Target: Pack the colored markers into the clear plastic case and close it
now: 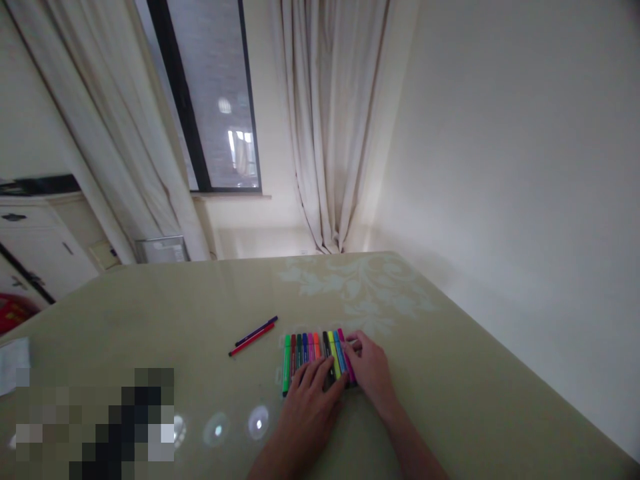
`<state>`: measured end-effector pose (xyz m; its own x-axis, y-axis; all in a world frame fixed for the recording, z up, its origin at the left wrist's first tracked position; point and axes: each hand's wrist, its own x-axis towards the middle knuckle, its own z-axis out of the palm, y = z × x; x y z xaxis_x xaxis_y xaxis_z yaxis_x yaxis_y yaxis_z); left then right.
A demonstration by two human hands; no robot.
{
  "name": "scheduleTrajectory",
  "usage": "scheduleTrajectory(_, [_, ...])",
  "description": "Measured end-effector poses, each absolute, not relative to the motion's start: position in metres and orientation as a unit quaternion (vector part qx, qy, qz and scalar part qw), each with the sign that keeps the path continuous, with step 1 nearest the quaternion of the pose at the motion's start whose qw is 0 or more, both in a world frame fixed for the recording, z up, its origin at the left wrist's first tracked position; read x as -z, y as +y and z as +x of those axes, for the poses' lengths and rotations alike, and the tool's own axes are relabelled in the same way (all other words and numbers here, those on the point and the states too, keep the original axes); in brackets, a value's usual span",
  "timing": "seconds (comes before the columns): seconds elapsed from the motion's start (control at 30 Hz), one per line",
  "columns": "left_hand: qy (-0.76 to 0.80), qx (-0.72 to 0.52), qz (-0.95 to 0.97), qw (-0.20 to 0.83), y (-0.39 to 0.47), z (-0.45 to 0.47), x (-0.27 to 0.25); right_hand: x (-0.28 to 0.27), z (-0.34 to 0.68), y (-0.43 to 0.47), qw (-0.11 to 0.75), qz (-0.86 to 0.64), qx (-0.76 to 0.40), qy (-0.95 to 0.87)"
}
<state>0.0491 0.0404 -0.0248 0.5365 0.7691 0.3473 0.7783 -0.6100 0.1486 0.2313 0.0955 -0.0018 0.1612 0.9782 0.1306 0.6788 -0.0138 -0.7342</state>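
A row of several colored felt-tip markers lies side by side on the table, from a green marker (287, 363) at the left end to a magenta marker (341, 337) at the right end. Parts of a clear plastic case (278, 375) show at the row's left edge. Across the lower middle of the row rests my left hand (311, 395), fingers spread and lying over the markers. My right hand (371, 369) is at the right end, its thumb and fingers closed on the magenta marker. Left of the row, a red marker (253, 340) and a dark purple marker (256, 331) lie slanted together.
The pale green table (175, 307) has a leaf pattern on its far right and meets a white wall (525, 200). Behind it are curtains (335, 120) and a window (215, 100). Something white (14, 360) lies at the left edge. A blurred-out patch covers the lower left.
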Motion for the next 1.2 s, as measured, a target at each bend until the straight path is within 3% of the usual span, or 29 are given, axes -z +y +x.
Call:
scheduleTrajectory(0.4, [-0.409, 0.194, -0.889, 0.06, 0.044, 0.049, 0.035, -0.006, 0.235, 0.094, 0.334, -0.667, -0.262, -0.612])
scheduleTrajectory(1.2, [-0.358, 0.192, -0.911, 0.07, 0.044, 0.052, 0.042, -0.008, 0.236, 0.092, 0.309, -0.663, -0.249, -0.635])
